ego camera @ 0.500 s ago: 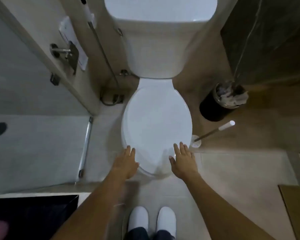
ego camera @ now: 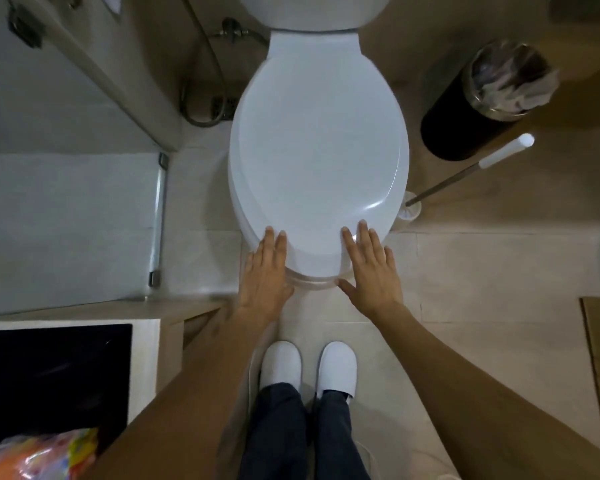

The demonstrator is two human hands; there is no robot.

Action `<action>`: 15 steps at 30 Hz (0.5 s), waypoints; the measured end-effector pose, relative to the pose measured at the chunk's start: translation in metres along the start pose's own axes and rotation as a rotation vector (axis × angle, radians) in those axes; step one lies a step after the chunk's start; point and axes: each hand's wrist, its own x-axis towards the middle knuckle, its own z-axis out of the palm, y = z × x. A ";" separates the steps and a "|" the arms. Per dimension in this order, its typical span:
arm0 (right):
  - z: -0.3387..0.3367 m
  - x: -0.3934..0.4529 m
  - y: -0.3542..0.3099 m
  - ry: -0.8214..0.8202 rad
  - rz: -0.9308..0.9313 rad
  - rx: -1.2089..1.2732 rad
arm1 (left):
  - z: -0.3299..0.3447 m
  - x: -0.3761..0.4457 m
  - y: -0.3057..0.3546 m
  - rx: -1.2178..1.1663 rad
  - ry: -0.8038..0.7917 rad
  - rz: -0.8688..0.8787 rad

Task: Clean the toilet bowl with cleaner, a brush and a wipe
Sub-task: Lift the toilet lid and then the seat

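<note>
A white toilet stands ahead with its lid [ego camera: 317, 150] down over the bowl, so the bowl itself is hidden. My left hand [ego camera: 265, 268] lies at the lid's front left edge, fingers straight, fingertips touching the rim. My right hand [ego camera: 371, 268] is spread at the front right edge, fingertips on the lid and thumb under its front lip. A toilet brush [ego camera: 471, 169] with a metal shaft and white handle leans in its white holder [ego camera: 411, 211] on the floor right of the bowl. No cleaner bottle or wipe is in view.
A black waste bin [ego camera: 478, 109] with a plastic liner stands at the right. A hose [ego camera: 201, 95] loops on the floor left of the toilet beside a glass shower partition [ego camera: 158, 216]. A black-topped counter [ego camera: 49, 372] and a colourful bag [ego camera: 39, 459] are at bottom left.
The view has moved closer and lower over the toilet. Both hands have reached forward onto the lid's front edge, fingers straight.
</note>
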 end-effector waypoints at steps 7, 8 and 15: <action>0.017 0.008 0.008 0.073 -0.016 0.014 | 0.006 0.017 -0.002 -0.012 0.033 -0.010; 0.019 0.008 0.008 0.082 -0.013 0.019 | 0.006 0.019 -0.002 -0.015 0.037 -0.010; 0.031 0.009 0.004 0.134 0.010 0.012 | 0.019 0.028 -0.001 0.042 0.083 -0.020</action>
